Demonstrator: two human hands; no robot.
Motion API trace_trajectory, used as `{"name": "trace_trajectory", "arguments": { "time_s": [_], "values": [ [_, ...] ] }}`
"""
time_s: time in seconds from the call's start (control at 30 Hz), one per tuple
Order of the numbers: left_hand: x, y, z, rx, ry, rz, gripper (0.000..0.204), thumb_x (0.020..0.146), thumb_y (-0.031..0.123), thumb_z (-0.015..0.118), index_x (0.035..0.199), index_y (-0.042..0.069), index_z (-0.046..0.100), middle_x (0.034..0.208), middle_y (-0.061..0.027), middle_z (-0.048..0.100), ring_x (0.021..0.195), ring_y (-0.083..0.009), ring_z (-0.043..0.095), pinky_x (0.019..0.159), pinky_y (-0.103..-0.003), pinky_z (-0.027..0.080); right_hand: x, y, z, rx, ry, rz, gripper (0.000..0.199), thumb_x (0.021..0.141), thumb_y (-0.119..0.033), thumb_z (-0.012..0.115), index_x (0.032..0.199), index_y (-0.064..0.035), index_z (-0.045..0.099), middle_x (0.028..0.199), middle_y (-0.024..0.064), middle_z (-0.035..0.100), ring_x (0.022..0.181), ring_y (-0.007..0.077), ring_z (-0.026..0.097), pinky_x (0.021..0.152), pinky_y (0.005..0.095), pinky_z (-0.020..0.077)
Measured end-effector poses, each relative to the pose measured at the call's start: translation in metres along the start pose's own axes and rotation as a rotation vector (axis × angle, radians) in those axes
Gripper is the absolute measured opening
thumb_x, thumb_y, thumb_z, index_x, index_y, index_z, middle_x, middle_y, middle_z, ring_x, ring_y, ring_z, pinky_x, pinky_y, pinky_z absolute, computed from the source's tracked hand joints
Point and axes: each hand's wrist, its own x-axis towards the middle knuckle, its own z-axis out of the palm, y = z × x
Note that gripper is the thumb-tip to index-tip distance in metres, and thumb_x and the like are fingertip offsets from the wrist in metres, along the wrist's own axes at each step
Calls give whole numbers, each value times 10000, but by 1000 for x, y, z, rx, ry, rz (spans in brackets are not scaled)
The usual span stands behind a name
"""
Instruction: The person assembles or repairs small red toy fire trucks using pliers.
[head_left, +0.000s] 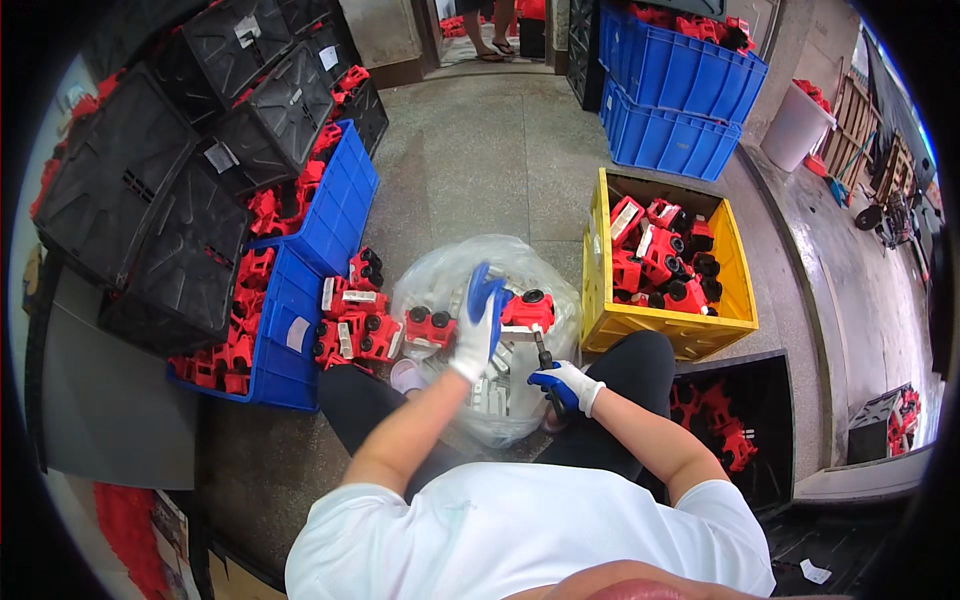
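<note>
Looking down from the head view, the left hand (pixel 478 322) in a white glove with blue fingertips is wrapped over a red toy truck (pixel 524 310) with black wheels, though the glove covers a good part of the toy, so how the fingers sit on it is hard to say beyond that they're curled onto it. The right hand (pixel 566 386), same kind of glove, is closed around the handle of a black screwdriver (pixel 545 358) whose shaft points up to the underside of that truck, just below and right of the left hand. Right under both hands is a clear plastic bag (pixel 455 270) holding pale parts that are too blurry to identify, and another red truck (pixel 430 326) lies on it just left of the left hand. Further left is a blue crate (pixel 335 215) spilling more red trucks, half buried under stacked black crates (pixel 190 170). To the right of the right hand sits a yellow crate (pixel 735 270) of red trucks, and lower right a black crate (pixel 770 420) with some red pieces, partly blocked by the person's arm. Someone's feet are cut off at the top edge.
</note>
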Motion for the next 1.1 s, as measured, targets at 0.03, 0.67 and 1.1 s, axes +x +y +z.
{"name": "trace_trajectory", "arguments": {
  "time_s": [0.03, 0.67, 1.1],
  "values": [
    [-23, -15, -11, -62, 59, -106, 460, 981, 191, 488, 1412, 89, 364, 1131, -73, 587, 965, -150, 608, 847, -287, 504, 5, 4, -1, 0, 2, 5, 241, 807, -288, 699, 884, -60, 694, 730, 16, 585, 659, 129, 546, 591, 292, 454],
    [-195, -93, -75, -88, 224, -1114, 400, 953, 375, 507, 1273, 140, 463, 1139, -156, 582, 954, -290, 595, 808, -401, 482, 4, 3, 8, -95, -15, -74, 355, 803, -333, 659, 901, 5, 614, 730, 66, 572, 613, 158, 509, 552, 320, 428],
    [-199, -97, -75, -146, 179, -1184, 429, 956, 361, 508, 1318, 145, 427, 1152, -161, 577, 975, -306, 590, 836, -418, 484, 4, 3, 8, -138, -13, -86, 348, 812, -324, 645, 883, 15, 611, 718, 68, 579, 616, 160, 517, 563, 321, 432]
  ]
}}
